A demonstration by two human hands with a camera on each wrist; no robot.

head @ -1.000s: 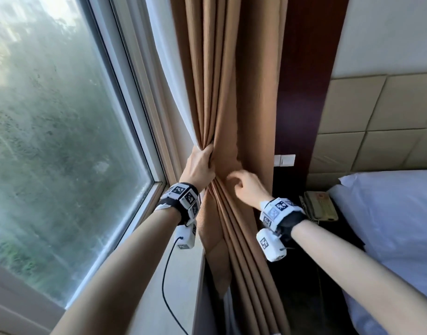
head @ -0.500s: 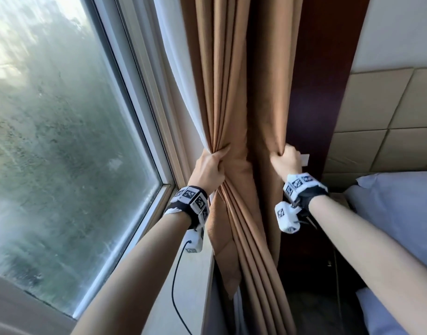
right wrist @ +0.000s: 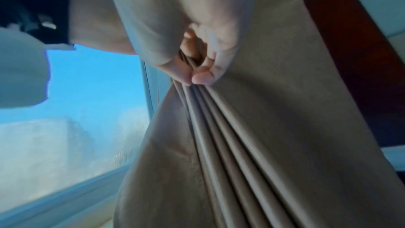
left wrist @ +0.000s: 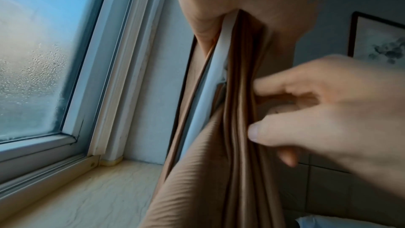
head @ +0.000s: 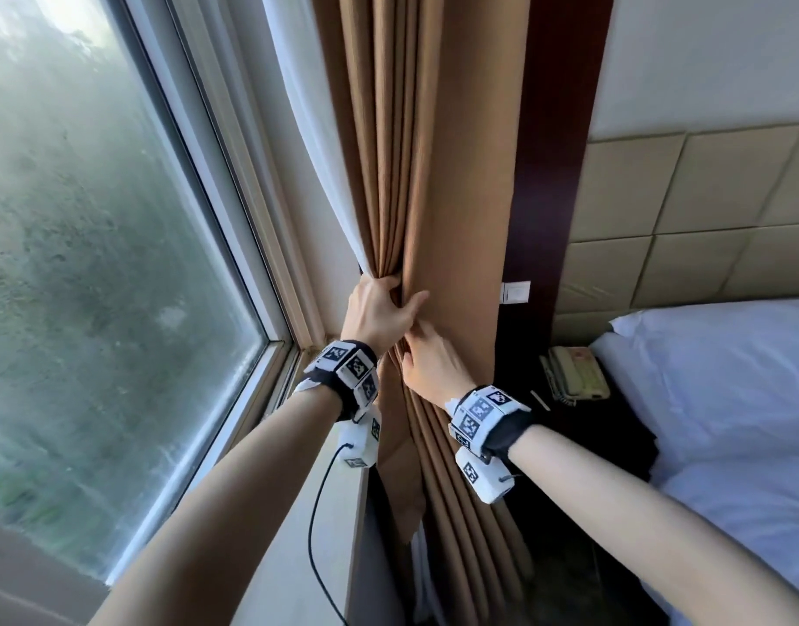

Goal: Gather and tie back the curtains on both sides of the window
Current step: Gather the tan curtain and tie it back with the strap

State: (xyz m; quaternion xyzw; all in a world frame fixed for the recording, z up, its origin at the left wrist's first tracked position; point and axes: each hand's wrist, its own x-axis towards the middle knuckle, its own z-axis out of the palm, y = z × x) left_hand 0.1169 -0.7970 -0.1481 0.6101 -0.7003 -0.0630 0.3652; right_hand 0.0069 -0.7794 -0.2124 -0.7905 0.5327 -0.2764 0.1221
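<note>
Beside the fogged window (head: 94, 273), the pleated tan fabric curtain (head: 438, 173) hung bunched against the dark wood panel (head: 555, 142). The left hand (head: 377, 309) gripped its gathered folds; just below, the right hand (head: 429, 368) pinched the pleats, fingers (left wrist: 282, 84) curled in.

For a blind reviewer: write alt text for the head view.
Both hands gather a brown curtain beside a misted window: the left hand grips the pleats, the right hand touches them just below. A bed lies right.
</note>
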